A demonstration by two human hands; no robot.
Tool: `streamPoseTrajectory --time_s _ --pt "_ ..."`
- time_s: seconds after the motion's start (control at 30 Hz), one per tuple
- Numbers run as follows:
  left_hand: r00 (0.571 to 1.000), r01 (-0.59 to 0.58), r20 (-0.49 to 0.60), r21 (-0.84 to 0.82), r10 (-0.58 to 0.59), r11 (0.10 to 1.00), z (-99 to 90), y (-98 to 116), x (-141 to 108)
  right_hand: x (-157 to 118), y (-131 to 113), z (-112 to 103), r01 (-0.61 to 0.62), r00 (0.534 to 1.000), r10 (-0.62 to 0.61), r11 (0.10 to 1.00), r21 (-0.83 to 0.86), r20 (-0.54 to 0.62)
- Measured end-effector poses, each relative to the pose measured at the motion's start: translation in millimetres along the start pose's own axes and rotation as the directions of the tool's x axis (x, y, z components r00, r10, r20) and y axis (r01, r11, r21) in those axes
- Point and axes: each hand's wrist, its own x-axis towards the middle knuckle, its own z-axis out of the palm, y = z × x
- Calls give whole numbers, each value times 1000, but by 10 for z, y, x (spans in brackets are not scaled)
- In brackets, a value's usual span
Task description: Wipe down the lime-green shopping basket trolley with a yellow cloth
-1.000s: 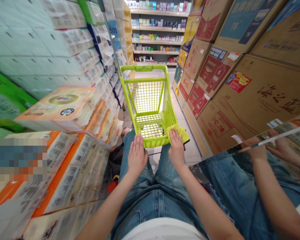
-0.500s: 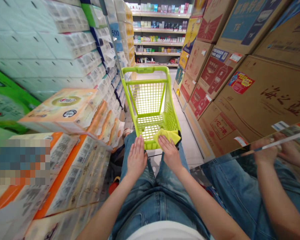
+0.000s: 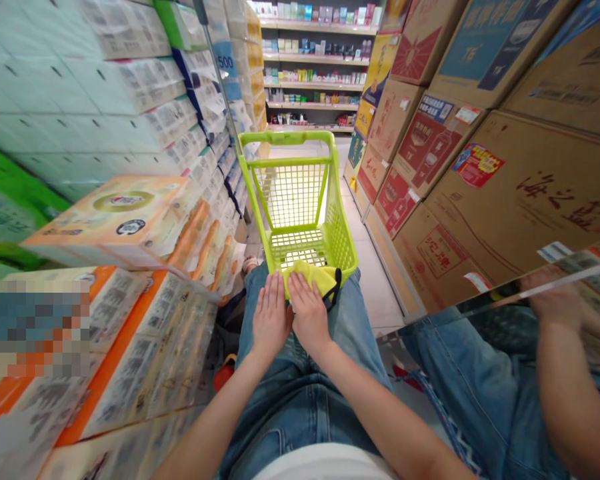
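Lime-green latticed plastic shopping cart: standing before my knees. Yellow, dark-edged cloth: draping over its near rim. My right hand: pressing on the cloth, fingers straight; thumb hidden, so I cannot tell about pinching. My left hand: lying flat, unclenched, beside it. Possible faults: cloth snagging, its loose edge catching the lattice; cart shifting under uneven pressing.

Both forearms extend forward, left hand just beside right hand, backs upward, fingers straight.
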Motion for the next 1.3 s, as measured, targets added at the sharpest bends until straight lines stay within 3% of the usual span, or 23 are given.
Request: streamPoseTrajectory --time_s 0.07,0.13,0.27,0.4,0.47,0.53,0.6,0.77,0.87,0.93,1.03,1.2,1.3 --pt "1000 -8 0 7 8 1000 -3 -21 -6 33 -108 36 34 999 -35 999 15 25" --pt "1000 -21 3 10 21 1000 -9 -35 -10 27 -43 -6 83 995 -83 997 11 57" --pt "1000 -7 12 1 7 1000 -20 -13 -9 -110 440 -229 138 989 -136 990 -35 66" --pt "1000 14 13 -29 -14 999 -12 40 3 -265 986 -451 29 997 -38 994 -108 -75" --pt "1000 15 8 -41 -15 999 -3 57 7 -291 1098 -486 -48 989 29 990 -129 -145" --pt "1000 20 5 -49 -20 999 4 64 7 -276 1032 -445 -117 978 92 985 -129 -185" --pt "1000 26 7 -53 -26 998 6 64 5 -225 803 -336 -135 979 116 985 -108 -170" --pt "1000 17 10 -37 -16 999 -8 33 -10 -46 64 -12 9 1000 -9 1000 -25 -6" --pt "1000 7 14 -22 -7 1000 -17 10 -18 -7 -61 26 59 998 -58 998 -18 35" --pt "1000 2 17 -23 -2 1000 -19 6 -19 -37 45 -34 104 993 -102 994 -32 62" --pt "1000 15 13 -41 -14 999 -17 20 -16 -145 397 -193 125 991 -122 989 -75 45" --pt "1000 16 11 -71 -15 997 -8 48 -6 -317 1048 -445 16 992 -32 990 -137 -119" --pt "1000 16 10 -83 -16 996 -4 54 -4 -314 1139 -492 -70 982 46 990 -125 -181"
